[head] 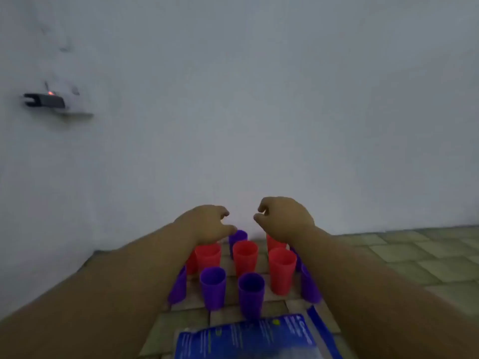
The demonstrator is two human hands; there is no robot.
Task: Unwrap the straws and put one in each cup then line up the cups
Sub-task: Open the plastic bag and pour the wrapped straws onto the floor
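Observation:
Several red cups (245, 257) and purple cups (213, 286) stand upright in a loose cluster on the tiled floor (404, 257). None of the cups shows a straw. A blue and white straw packet (246, 338) lies in front of the cups, with a blue torn-off strip (324, 330) at its right. My left hand (207, 222) and my right hand (283, 220) hover above the far side of the cluster, fingers loosely curled, holding nothing that I can see. My forearms cover some cups at both sides.
A white wall (259, 112) rises right behind the cups. A dark bracket-like fitting (46, 101) sticks out of the wall at the upper left. Tiled floor stretches to the right of the cups.

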